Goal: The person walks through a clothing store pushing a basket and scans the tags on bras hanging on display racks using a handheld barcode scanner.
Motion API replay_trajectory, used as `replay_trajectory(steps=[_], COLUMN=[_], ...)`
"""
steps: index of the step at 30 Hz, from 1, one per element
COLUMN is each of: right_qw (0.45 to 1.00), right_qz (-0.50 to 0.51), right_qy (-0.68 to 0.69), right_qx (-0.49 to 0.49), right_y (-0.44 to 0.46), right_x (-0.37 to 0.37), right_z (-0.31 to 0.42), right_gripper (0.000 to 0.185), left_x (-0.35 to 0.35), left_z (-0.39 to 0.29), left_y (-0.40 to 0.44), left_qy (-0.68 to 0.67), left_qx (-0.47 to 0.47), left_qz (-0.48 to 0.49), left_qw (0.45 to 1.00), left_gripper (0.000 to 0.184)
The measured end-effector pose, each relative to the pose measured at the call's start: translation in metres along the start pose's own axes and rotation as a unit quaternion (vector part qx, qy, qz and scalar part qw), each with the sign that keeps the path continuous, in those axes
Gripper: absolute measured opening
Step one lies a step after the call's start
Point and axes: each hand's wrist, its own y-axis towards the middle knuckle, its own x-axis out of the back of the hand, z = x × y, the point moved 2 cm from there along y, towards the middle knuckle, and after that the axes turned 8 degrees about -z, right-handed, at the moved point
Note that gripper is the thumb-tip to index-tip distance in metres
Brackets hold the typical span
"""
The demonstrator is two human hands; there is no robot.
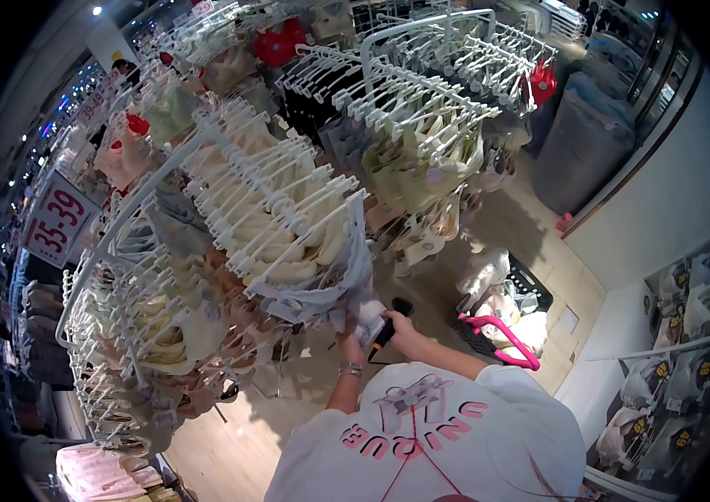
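My left hand (349,341) is closed on a pale whitish tag or small packet (365,315), just below the front end of a clothes rack. My right hand (406,328) grips a black and orange handheld tool (383,335), its dark head pointing up beside the tag; its exact kind is not clear. Right above my hands hangs a light blue-grey bra (313,299), the nearest garment in a row of cream bras (267,243) on white hangers. The fingers of both hands are partly hidden.
Several more racks of bras (426,159) stand ahead and left. On the floor at right sits a black basket (532,284) with a pink handle (510,335) and garments inside. A price sign (60,219) hangs left. Wall shelves (681,376) hold packaged items near a large grey bundle (585,142).
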Motion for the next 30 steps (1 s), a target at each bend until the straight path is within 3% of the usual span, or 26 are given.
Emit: replay_trajectory(steps=[5, 8, 11, 17, 23, 30], right_qw=[0.999, 0.999, 0.999, 0.995, 0.994, 0.995], right_qz=[-0.009, -0.035, -0.036, -0.051, -0.066, -0.052], right_qy=[-0.021, -0.025, -0.023, -0.043, -0.028, -0.026], right_qx=[0.031, 0.034, 0.032, 0.073, 0.084, 0.082], right_y=[-0.009, -0.012, -0.014, -0.010, -0.047, -0.057], right_x=[-0.001, -0.003, -0.006, -0.005, -0.018, -0.017], right_z=[0.004, 0.008, 0.010, 0.008, 0.012, 0.009], right_gripper=[0.016, 0.016, 0.019, 0.019, 0.017, 0.016], left_x=[-0.002, -0.001, 0.004, 0.009, 0.004, 0.002], left_z=[-0.002, 0.004, 0.014, 0.020, 0.013, 0.006], left_y=[-0.002, 0.005, 0.010, -0.003, -0.005, -0.006], left_qy=[0.032, -0.026, -0.012, -0.028, -0.029, 0.102], left_qx=[-0.028, 0.020, 0.015, 0.028, 0.063, -0.068], left_qz=[-0.021, 0.007, -0.037, 0.017, -0.016, -0.098], left_qw=[0.999, 0.999, 0.999, 0.999, 0.997, 0.988], left_gripper=[0.057, 0.058, 0.052, 0.044, 0.042, 0.052])
